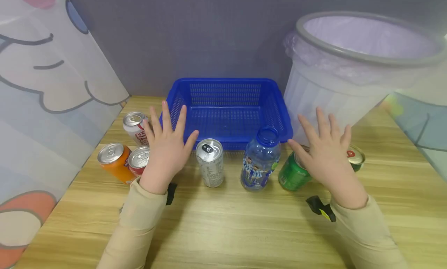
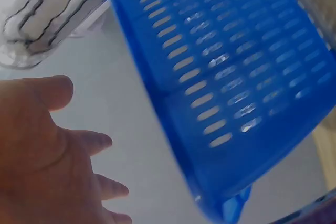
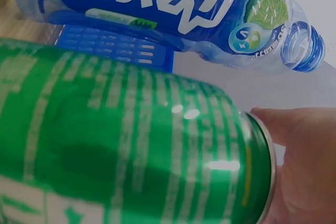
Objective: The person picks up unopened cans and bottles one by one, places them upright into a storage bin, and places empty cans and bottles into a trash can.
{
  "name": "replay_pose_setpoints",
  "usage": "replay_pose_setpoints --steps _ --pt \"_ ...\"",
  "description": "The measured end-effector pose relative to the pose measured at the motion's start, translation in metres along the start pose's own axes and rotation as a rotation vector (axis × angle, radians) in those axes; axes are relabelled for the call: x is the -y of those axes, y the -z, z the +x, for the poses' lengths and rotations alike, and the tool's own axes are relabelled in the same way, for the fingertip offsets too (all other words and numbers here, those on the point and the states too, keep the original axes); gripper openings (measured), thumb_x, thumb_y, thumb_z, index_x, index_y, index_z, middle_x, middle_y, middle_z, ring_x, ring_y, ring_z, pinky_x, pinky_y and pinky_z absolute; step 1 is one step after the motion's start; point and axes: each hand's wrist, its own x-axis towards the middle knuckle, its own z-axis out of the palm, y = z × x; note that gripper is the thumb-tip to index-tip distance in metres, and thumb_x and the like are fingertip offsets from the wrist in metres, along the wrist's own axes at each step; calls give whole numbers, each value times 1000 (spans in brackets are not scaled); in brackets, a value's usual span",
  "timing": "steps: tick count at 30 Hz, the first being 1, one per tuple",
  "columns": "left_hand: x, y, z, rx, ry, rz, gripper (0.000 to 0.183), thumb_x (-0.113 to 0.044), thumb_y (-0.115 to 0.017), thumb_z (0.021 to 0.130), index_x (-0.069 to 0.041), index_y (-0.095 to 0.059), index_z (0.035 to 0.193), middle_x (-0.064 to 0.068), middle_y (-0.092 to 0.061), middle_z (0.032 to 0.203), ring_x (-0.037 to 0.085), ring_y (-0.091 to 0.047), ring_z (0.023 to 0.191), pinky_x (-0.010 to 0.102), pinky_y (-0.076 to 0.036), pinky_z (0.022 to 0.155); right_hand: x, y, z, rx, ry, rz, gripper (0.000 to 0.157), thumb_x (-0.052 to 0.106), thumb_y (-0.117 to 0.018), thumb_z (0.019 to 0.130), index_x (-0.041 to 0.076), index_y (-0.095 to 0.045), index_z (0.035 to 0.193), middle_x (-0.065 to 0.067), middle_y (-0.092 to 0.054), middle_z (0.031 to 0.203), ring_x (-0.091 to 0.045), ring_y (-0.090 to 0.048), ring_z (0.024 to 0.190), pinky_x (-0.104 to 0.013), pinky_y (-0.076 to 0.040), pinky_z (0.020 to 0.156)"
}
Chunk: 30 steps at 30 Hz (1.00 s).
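Note:
My left hand (image 1: pixel 165 149) is held over the table with fingers spread and nothing in its grasp. Around it stand a white can (image 1: pixel 136 129), an orange can (image 1: pixel 118 163) and a red can (image 1: pixel 138 162) that it partly covers. A pale patterned can (image 1: pixel 212 166) stands to its right. Fingers spread too, my right hand (image 1: pixel 326 158) hovers above a green can (image 1: pixel 293 175), hiding part of it. A dark can (image 1: pixel 357 157) with a gold lid shows behind this hand. Left of the green can is a clear blue bottle (image 1: pixel 260 164) without a cap, its lime label (image 3: pixel 266 10) seen in the right wrist view.
Behind the row of cans sits a blue plastic basket (image 1: pixel 223 136) with slotted walls. At the back right rises a white bin (image 1: pixel 323 92) with a grey rim and a plastic liner. A grey wall (image 1: pixel 167 36) backs the wooden table (image 1: pixel 223 230).

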Motion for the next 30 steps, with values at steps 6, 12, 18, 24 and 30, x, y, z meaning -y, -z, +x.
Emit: replay_pose_setpoints --steps 6,12,18,24,30 --pt "1 -16 10 17 -8 -1 65 -49 -37 98 -15 -22 151 25 -4 156 47 8 142 65 0 111 -6 -1 -3 -88 68 52 62 45 -47 96 9 -33 145 -25 -12 155 -51 -9 138 -70 1 106" --pt "1 -35 19 -31 -19 42 57 -48 -37 99 -5 -54 131 22 -52 134 44 -39 130 60 -23 107 -16 -2 -8 -215 137 183 54 32 -53 96 -1 -42 137 -30 -33 145 -53 -29 130 -67 -17 106" --pt "5 -46 22 -107 -44 67 56 -48 -34 99 -5 -66 114 15 -68 111 37 -60 104 52 -38 89 -25 0 -11 -368 132 282 43 16 -59 90 -3 -53 128 -27 -53 130 -42 -49 119 -49 -34 106" --pt "7 -50 24 -187 -54 78 52 -43 -38 98 -5 -72 88 15 -70 79 34 -63 74 44 -40 70 -43 -2 -14 -599 135 362 29 7 -60 84 -7 -65 110 -7 -70 105 12 -47 88 -7 -33 74" --pt "6 -51 24 -205 -57 78 51 -42 -41 97 -5 -73 83 15 -69 72 34 -62 69 45 -42 70 -73 -2 -18 -724 111 612 23 4 -53 89 -9 -68 101 26 -63 101 8 -56 96 -11 -39 85"
